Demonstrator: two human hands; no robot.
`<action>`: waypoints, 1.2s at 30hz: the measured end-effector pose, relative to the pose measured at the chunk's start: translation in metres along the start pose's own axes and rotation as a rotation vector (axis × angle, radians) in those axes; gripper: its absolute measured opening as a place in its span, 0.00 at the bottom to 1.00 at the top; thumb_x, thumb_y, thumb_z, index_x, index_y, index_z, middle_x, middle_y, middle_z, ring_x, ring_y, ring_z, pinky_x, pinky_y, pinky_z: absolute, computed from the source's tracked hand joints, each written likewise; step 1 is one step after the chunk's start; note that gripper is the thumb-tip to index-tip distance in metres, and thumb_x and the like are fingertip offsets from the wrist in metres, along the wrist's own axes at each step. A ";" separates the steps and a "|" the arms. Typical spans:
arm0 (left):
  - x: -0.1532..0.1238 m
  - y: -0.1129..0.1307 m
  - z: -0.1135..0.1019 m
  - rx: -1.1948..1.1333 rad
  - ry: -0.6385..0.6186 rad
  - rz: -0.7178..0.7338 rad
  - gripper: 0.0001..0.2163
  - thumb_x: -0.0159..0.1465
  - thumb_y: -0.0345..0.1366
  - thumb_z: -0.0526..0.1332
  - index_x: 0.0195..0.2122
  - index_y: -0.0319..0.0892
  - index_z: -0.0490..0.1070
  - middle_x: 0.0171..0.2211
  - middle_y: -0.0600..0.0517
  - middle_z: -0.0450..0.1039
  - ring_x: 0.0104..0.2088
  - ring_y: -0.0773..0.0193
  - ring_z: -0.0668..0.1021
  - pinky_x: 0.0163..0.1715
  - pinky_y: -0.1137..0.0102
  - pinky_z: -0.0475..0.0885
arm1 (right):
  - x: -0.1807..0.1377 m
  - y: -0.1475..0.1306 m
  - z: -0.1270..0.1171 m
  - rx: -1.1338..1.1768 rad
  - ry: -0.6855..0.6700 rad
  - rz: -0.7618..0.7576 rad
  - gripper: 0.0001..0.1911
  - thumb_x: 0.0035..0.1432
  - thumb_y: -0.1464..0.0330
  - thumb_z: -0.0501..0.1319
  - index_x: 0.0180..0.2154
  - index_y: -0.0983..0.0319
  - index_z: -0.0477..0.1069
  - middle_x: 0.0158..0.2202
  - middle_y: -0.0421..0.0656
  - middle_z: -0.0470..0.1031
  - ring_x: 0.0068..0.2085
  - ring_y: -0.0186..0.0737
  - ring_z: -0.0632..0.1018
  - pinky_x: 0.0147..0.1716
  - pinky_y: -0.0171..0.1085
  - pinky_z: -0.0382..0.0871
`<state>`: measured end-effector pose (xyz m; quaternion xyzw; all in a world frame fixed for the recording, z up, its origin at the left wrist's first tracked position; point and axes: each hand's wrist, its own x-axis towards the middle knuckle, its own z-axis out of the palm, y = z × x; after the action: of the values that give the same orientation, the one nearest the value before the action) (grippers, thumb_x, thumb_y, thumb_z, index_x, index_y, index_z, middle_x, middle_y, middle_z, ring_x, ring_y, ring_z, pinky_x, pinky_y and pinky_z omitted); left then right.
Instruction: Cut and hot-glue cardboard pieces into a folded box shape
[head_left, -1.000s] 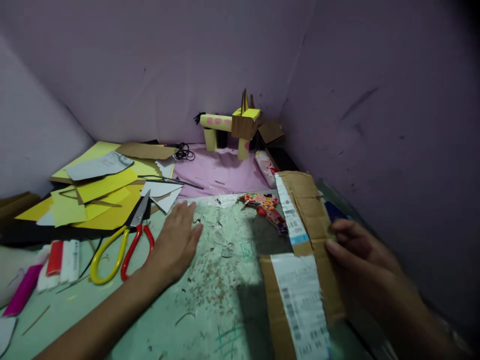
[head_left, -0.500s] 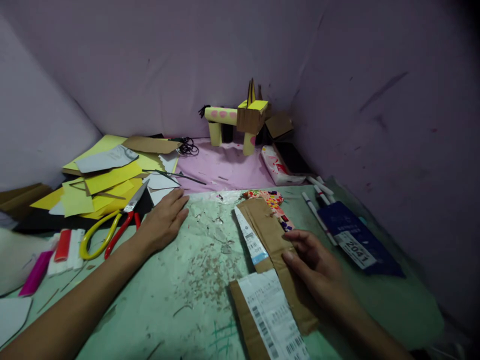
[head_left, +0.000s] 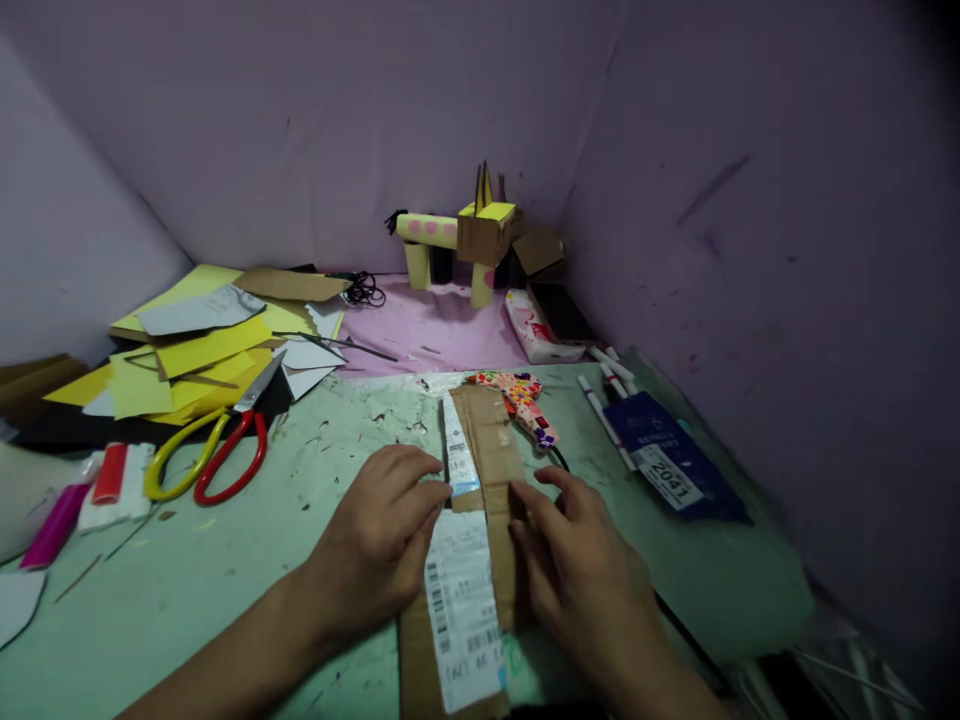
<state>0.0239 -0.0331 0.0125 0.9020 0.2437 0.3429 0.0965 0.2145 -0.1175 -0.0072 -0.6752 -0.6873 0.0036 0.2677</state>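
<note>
A brown cardboard piece (head_left: 504, 465) with white printed labels lies lengthwise in front of me on the green table. My left hand (head_left: 386, 525) is at its left edge, fingers curled and thumb and fingertips drawn together there. On the opposite side, my right hand (head_left: 581, 560) has its thumb and index finger at the right edge, with the middle finger raised a little. Just beyond the cardboard lies a flower-patterned tool (head_left: 529, 405) with a black cord, shaped like a glue gun and partly covered by the cardboard.
Scissors (head_left: 225, 445) with yellow and red handles lie left, before a pile of yellow paper (head_left: 214, 345). Glue sticks or markers (head_left: 111, 473) are near. A giraffe-like paper figure (head_left: 450, 235) stands at the back. A blue pouch (head_left: 667, 450), pens and a phone (head_left: 561, 312) are right.
My left hand has left the spot beside the scissors and come to the cardboard's left edge. The cardboard is turned straighter. My view has shifted slightly right.
</note>
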 end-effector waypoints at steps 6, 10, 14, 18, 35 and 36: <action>0.008 -0.004 0.008 0.012 -0.050 -0.025 0.10 0.59 0.21 0.54 0.39 0.37 0.71 0.41 0.43 0.72 0.46 0.55 0.70 0.45 0.55 0.70 | 0.006 0.011 -0.003 0.272 -0.059 -0.222 0.13 0.57 0.80 0.52 0.41 0.62 0.66 0.45 0.51 0.70 0.46 0.46 0.71 0.43 0.48 0.72; 0.011 -0.006 0.009 -0.008 -0.022 -0.062 0.10 0.59 0.21 0.54 0.38 0.36 0.71 0.40 0.43 0.71 0.45 0.56 0.70 0.45 0.55 0.70 | 0.006 0.013 0.003 0.357 -0.185 -0.246 0.13 0.57 0.81 0.52 0.40 0.63 0.67 0.44 0.51 0.71 0.46 0.45 0.71 0.44 0.46 0.72; 0.008 -0.008 0.012 -0.061 -0.022 -0.089 0.09 0.59 0.21 0.54 0.38 0.35 0.71 0.39 0.43 0.71 0.44 0.56 0.70 0.45 0.56 0.69 | 0.007 0.011 0.001 0.365 -0.181 -0.218 0.13 0.56 0.81 0.52 0.39 0.62 0.68 0.43 0.50 0.71 0.46 0.45 0.71 0.44 0.46 0.71; 0.006 -0.010 0.011 -0.097 -0.097 -0.091 0.11 0.59 0.21 0.53 0.37 0.37 0.71 0.39 0.45 0.72 0.44 0.57 0.70 0.45 0.57 0.68 | 0.013 0.009 -0.002 0.325 -0.203 -0.300 0.18 0.52 0.82 0.53 0.42 0.62 0.68 0.42 0.49 0.73 0.46 0.47 0.71 0.47 0.51 0.68; 0.012 0.004 0.004 0.184 -0.586 0.055 0.09 0.56 0.27 0.55 0.36 0.40 0.72 0.33 0.50 0.73 0.42 0.56 0.71 0.58 0.49 0.47 | 0.010 0.004 0.008 -0.154 -0.441 -0.571 0.13 0.54 0.72 0.58 0.41 0.68 0.75 0.46 0.54 0.74 0.50 0.54 0.71 0.52 0.50 0.65; 0.012 0.005 0.005 0.199 -0.597 0.056 0.09 0.55 0.27 0.55 0.35 0.40 0.72 0.33 0.50 0.72 0.41 0.56 0.71 0.58 0.49 0.47 | 0.009 0.003 0.010 -0.169 -0.433 -0.566 0.13 0.55 0.73 0.57 0.41 0.66 0.76 0.47 0.54 0.74 0.51 0.53 0.71 0.52 0.49 0.66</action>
<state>0.0372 -0.0315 0.0175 0.9743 0.2119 0.0398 0.0654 0.2136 -0.1054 -0.0134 -0.4617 -0.8855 0.0155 0.0496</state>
